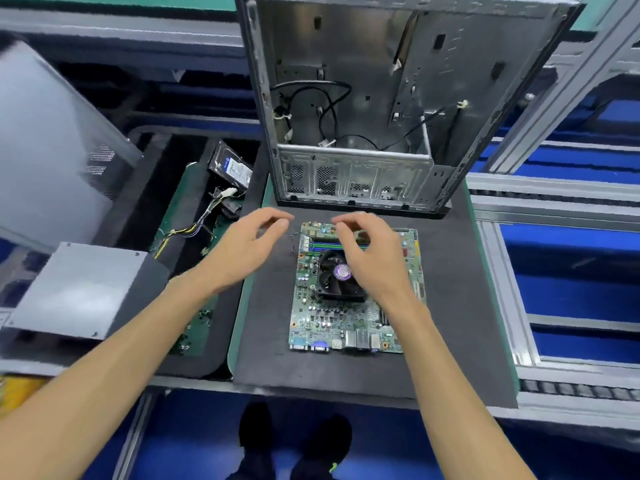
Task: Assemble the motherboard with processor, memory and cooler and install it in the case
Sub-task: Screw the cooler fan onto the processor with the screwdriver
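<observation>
A green motherboard point(332, 320) lies flat on a dark foam mat point(450, 306). A black cooler fan point(337, 277) with a purple hub sits on the board, and memory slots point(318, 241) run along its far edge. Behind the mat stands the open metal case point(363, 98), with loose black cables inside. My left hand point(246, 247) hovers just left of the board's far corner, fingers loosely curled and holding nothing. My right hand point(367, 251) hovers over the cooler and memory slots, fingers bent and empty.
A grey power supply point(83, 289) sits at the left with its cable bundle point(194, 226). A hard drive point(232, 166) leans in a dark tray beside a second green board point(194, 327). A grey side panel point(48, 147) stands far left. Blue bins lie to the right.
</observation>
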Demonstrator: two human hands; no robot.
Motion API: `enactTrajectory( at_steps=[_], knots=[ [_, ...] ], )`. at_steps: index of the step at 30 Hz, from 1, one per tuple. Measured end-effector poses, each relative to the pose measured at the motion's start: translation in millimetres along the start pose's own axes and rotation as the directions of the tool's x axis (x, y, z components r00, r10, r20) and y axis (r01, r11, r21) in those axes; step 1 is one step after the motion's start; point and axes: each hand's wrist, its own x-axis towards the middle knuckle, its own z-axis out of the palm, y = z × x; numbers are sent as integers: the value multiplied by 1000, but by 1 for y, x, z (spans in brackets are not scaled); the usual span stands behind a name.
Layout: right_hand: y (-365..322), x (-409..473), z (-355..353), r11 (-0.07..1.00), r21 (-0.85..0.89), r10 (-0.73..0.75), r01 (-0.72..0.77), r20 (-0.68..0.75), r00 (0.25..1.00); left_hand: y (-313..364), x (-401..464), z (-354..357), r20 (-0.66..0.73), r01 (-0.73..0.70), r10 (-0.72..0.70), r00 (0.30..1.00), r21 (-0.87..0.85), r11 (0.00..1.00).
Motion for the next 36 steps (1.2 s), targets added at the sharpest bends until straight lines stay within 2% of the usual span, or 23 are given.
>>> enactTrajectory(
  at_steps=[6,11,14,22,27,31,36],
  knots=[
    [-53,-3,44,986,61,-162,156,99,982,-15,-50,-38,-96,50,-59,994,-89,995],
    [-94,-23,99,959,113,-279,261,200,939,-43,-107,-78,-214,108,-139,967,-149,983],
    [-124,-46,141,944,161,-323,290,255,911,-72,-154,-104,-284,133,-177,943,-166,977],
    [-194,-133,254,928,207,-371,310,450,812,-153,-290,-161,-343,270,-342,875,-242,932],
    [-230,-199,327,914,237,-406,330,559,723,-201,-380,-191,-391,381,-464,795,-275,883],
    [-255,-249,382,905,226,-419,361,624,659,-242,-451,-209,-422,516,-602,678,-310,798],
    [-273,-299,446,918,167,-357,360,742,567,-290,-528,-227,-443,593,-712,544,-397,700]
  ],
)
